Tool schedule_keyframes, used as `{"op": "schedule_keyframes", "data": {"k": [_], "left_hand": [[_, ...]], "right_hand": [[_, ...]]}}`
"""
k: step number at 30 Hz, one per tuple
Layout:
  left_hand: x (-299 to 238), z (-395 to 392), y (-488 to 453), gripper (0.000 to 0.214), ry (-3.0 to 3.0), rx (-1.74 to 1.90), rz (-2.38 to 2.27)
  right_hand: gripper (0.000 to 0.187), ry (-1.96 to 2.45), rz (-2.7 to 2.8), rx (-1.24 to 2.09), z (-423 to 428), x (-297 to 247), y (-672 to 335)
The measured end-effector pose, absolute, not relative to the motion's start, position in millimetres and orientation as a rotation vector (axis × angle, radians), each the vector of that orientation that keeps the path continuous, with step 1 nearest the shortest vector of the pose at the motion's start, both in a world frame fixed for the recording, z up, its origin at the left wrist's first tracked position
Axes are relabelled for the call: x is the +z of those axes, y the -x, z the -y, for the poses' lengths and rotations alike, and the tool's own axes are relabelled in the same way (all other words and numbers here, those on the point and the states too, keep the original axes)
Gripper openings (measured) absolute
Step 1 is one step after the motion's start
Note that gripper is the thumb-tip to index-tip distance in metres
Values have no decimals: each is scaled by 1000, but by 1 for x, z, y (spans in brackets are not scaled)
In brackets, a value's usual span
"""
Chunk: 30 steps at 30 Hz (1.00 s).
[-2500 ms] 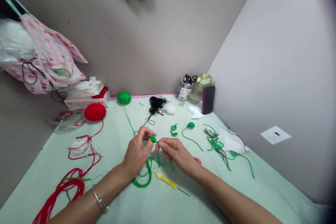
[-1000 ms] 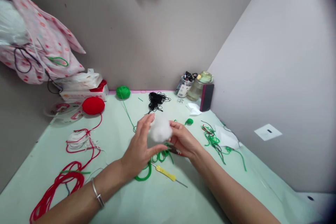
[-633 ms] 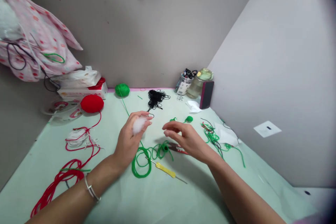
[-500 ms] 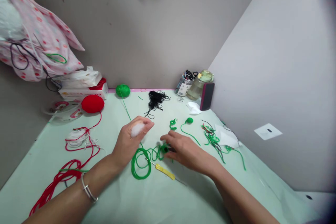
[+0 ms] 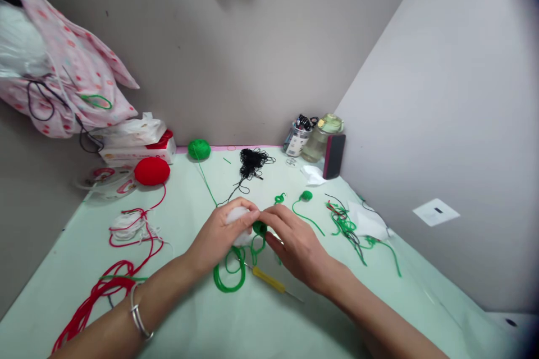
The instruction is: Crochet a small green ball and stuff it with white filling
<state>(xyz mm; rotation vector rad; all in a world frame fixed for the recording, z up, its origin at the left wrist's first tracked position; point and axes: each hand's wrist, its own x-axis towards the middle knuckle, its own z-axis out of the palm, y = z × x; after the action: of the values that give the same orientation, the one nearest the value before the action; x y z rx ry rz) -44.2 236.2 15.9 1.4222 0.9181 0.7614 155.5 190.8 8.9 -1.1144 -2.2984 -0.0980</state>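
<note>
My left hand (image 5: 221, 231) is closed around a tuft of white stuffing (image 5: 236, 216), which shows between thumb and fingers. Its fingertips meet those of my right hand (image 5: 295, 244), which is closed on a small dark green crocheted piece (image 5: 260, 228). From that piece green yarn runs down to a loose coil (image 5: 229, 277) on the table, below my hands. Beside the coil lies a crochet hook with a yellow handle (image 5: 268, 279). My fingers partly hide the green piece.
Red yarn (image 5: 152, 171) and white yarn (image 5: 128, 226) lie at left, a green ball (image 5: 199, 150) and black yarn (image 5: 252, 162) at the back. Green scraps (image 5: 343, 221) are at right. A phone (image 5: 334, 157), jug (image 5: 316, 143) and pen cup (image 5: 296, 141) stand by the wall.
My hands have come together. The right hand has lifted the small green piece off the table, and the left has brought the white stuffing against it. The view has tilted slightly.
</note>
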Motion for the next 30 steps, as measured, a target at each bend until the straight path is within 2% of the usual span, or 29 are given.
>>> {"op": "schedule_keyframes", "data": {"k": [7,9,13,16,18,22,24,27,30], "left_hand": [[20,-237,43,27,-1380,708,-848],[19,-236,42,24,-1397,770,-900],[11,-234,41,18,-1552,974,-1072],[5,-236,43,15,-1686,1059,-1148],[2,-240,44,14,-1684,1056,-1185],[-3,-243,39,9,-1601,898,-1167],[-5,-243,36,9,-1597,831,-1114],[-7,-239,34,11,-1576,779,-1050],[-6,-237,35,9,-1554,839,-1072]], "right_hand": [[47,1080,2076,61,-201,11,-142],[44,1114,1928,308,-204,15,-142],[40,1206,1549,1118,-207,23,-143],[32,1185,1609,1495,-207,22,-144],[34,1250,1671,1415,-208,18,-145],[37,1251,1555,910,-210,15,-148],[36,1109,1471,1001,-210,17,-149],[32,992,1269,1345,-211,19,-149],[19,1193,1274,1286,-209,18,-148]]}}
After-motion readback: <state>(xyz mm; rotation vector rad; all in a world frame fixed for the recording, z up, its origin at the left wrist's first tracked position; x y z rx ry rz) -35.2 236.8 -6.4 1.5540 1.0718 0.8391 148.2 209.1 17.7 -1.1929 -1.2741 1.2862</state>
